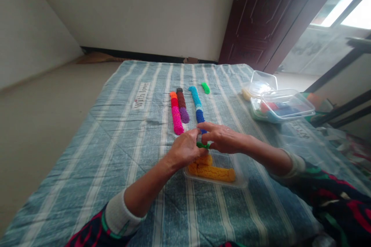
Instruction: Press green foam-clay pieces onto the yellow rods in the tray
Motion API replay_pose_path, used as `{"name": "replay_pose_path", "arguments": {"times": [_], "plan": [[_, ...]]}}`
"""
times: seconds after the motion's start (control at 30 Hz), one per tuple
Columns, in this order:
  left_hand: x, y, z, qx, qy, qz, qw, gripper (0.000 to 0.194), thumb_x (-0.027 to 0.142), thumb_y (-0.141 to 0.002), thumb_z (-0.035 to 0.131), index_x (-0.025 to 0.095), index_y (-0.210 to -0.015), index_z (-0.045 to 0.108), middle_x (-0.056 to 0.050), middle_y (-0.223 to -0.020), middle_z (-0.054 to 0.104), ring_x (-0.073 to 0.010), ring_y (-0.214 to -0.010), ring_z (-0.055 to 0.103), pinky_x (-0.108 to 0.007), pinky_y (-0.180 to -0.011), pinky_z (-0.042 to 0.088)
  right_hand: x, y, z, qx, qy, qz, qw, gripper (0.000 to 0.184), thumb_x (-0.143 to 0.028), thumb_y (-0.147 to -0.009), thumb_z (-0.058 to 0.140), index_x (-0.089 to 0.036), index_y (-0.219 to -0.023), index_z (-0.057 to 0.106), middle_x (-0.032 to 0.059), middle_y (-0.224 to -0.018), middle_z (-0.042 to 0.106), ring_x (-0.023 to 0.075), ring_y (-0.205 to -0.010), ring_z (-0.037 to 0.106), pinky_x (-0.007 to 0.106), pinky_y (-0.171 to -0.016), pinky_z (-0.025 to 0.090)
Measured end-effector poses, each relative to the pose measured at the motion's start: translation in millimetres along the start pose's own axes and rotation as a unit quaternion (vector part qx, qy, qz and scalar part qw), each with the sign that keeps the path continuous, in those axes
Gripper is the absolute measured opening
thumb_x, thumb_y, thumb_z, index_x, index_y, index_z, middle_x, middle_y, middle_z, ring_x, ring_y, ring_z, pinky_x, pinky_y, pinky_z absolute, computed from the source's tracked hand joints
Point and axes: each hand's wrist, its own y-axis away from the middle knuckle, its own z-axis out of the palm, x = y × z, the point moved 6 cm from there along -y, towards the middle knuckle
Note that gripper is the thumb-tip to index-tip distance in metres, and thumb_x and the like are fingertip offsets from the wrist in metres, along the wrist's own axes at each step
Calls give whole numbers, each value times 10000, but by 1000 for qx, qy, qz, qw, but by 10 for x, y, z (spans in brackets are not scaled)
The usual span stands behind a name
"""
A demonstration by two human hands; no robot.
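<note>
My left hand [188,148] and my right hand [222,137] meet at the middle of the table, fingers closed around a small piece of green foam clay [203,145]. A greyish bit shows between the fingertips; I cannot make out what it is. Just below them, yellow-orange foam clay [216,173] lies in a shallow clear plastic tray [241,182]. Past my fingertips stretches a blue clay roll [195,98], light at the far end and dark nearer. To its left lie a pink, red and orange roll [176,117] and a brown and purple roll [181,102].
A bright green clay piece [205,88] lies farther back. Clear plastic boxes [282,104] with colored contents stand at the right table edge. A striped blue cloth [116,150] covers the table. Behind are a wall and a dark red door [261,19].
</note>
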Motion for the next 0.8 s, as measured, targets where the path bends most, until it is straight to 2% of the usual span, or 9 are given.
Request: {"name": "replay_pose_path", "arguments": {"times": [0.2,0.43,0.8], "plan": [[13,-6,12,16,-20,-11,1000,334,291,-727,666,145,-1025,623,-75,-927,702,-227,-834,672,-267,-656,446,-5,30,21,13,-2,-10,1000,174,-39,-842,538,-184,-896,619,80,-1154,522,173,-979,542,294,-786,461],[42,-5,9,24,-30,-14,999,325,278,-747,654,160,-1050,629,-80,-968,712,-240,-867,677,-286,-702,464,-4,40,36,15,10,2,1000,192,-54,-852,548,-167,-994,615,94,-1124,553,170,-897,567,288,-720,450],[37,-10,37,26,-80,-17,996,337,314,-779,627,157,-1077,615,-114,-1025,715,-284,-950,679,-320,-744,486,-23,73,48,39,44,-13,998,148,-67,-854,526,-170,-936,593,88,-1074,565,147,-821,556,263,-664,436]]}}
